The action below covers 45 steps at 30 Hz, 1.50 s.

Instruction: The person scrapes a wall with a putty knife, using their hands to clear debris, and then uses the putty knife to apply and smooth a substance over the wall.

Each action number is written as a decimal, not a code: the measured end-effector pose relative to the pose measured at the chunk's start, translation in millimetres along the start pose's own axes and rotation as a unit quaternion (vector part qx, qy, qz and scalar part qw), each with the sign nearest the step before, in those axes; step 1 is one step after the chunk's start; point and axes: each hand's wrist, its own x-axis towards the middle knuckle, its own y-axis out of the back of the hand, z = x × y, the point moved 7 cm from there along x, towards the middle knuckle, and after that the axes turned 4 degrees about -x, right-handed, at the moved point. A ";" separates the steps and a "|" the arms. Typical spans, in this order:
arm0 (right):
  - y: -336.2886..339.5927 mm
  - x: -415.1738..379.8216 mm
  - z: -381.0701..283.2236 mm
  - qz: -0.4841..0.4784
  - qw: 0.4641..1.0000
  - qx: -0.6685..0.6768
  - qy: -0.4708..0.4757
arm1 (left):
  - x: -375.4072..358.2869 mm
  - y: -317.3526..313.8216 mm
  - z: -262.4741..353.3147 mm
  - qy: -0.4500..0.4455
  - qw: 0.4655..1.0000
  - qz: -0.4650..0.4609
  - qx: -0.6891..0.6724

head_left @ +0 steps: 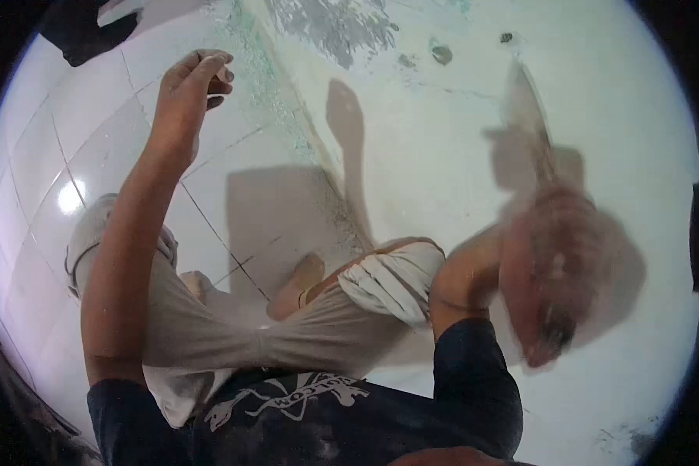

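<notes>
My right hand (555, 268), smeared by motion, is closed around the handle of a knife (532, 113). Its narrow blade tapers away from me over the pale wall (443, 155), the tip close to a small dark hole. The handle's dark butt sticks out below my fist. On the other side, my left hand (194, 78) hangs above the tiled floor with fingers curled and thumb and forefinger pressed together. I cannot tell what, if anything, is pinched there.
Greenish flakes (276, 93) lie along the seam between tiles (93, 116) and wall. A grey patch (334, 27) and chipped spots (441, 54) mark the wall. A black object (85, 35) lies at the top left. My bare foot (299, 283) rests near the seam.
</notes>
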 end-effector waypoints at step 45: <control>-22.3 -3.1 45.6 0.123 0.966 0.193 0.118 | -0.7 -0.8 12.1 -0.035 0.999 0.021 -0.003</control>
